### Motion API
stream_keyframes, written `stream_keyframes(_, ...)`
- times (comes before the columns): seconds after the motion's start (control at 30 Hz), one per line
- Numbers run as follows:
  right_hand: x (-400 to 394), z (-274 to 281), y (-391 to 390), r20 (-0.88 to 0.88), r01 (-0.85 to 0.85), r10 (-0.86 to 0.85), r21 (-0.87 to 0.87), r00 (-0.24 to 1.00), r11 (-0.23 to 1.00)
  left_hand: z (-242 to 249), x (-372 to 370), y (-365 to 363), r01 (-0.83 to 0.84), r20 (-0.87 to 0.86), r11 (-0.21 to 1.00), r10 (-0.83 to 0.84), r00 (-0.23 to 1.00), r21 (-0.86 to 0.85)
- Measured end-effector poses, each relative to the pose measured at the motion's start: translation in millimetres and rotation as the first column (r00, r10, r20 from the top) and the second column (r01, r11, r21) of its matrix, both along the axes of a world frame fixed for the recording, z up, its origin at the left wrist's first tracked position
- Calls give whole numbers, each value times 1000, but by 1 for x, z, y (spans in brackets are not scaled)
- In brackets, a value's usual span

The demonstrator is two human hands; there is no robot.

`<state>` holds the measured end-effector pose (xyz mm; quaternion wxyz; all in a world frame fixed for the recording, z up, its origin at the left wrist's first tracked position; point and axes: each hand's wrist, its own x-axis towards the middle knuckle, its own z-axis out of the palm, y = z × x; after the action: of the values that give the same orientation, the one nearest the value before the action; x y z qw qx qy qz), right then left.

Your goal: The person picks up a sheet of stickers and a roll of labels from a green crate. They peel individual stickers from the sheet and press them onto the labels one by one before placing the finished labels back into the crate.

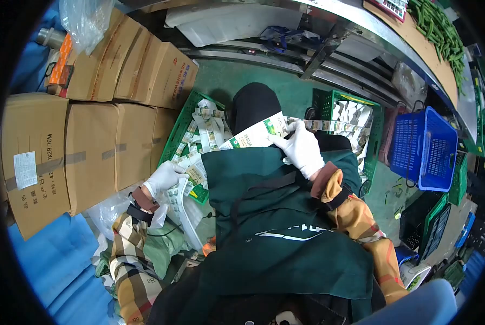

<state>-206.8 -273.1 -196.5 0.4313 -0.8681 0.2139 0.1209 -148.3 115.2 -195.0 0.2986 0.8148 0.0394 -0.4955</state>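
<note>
My left hand (165, 177), in a white glove, has its fingers closed at the top of a label strip (184, 211) that hangs down beside my left leg. Across my lap lies a white and green printed packet (248, 135). My right hand (301, 149), also gloved, grips its right end, thumb on the printed face. From there a printed strip (334, 125) stretches right over a green crate (376, 122) holding white and silvery strips. Left of my knee, another green crate (173, 142) is heaped with similar printed strips (210, 125). A dark green apron (253, 195) covers my lap.
Cardboard boxes (93, 157) are stacked on the left. A blue basket (425, 149) stands at the right, past the crate. Ahead is a metal-framed table (361, 21) with green beans (437, 32) on top. Clear plastic bags (104, 214) lie below the boxes.
</note>
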Motion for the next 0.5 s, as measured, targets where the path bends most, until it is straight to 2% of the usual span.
stream_keyframes(0.03,-2,-9,-5,97,-13,22,-85,995,996,-4,2,3,51,36,996,-53,998,69)
stream_keyframes(0.07,-2,-6,-12,-19,100,-98,138,995,985,-8,2,8,97,62,985,-106,992,142)
stream_keyframes(0.1,2,3,-16,-157,231,-187,339,970,912,-12,1,14,138,86,967,-160,983,216)
stream_keyframes(0.13,3,3,-16,-142,277,-238,460,961,844,-24,2,28,203,132,933,-250,959,297)
stream_keyframes(0.23,5,-7,-15,-25,88,-91,601,996,795,-36,6,53,322,158,723,-511,845,611)
stream_keyframes(0.27,5,-11,-10,8,81,-114,654,993,752,-33,8,58,392,148,661,-606,781,640)
stream_keyframes(0.37,15,-11,-4,85,43,-136,676,987,735,-21,30,38,270,434,693,-658,615,668)
stream_keyframes(0.4,20,-4,-1,35,92,-166,710,986,698,-6,39,15,234,553,844,-500,666,482)
stream_keyframes(0.43,28,-8,0,97,47,-162,706,982,707,9,49,-15,182,633,947,-314,708,267)
stream_keyframes(0.5,48,-14,0,164,-30,-132,727,977,686,22,62,-63,193,653,967,-37,756,-169)
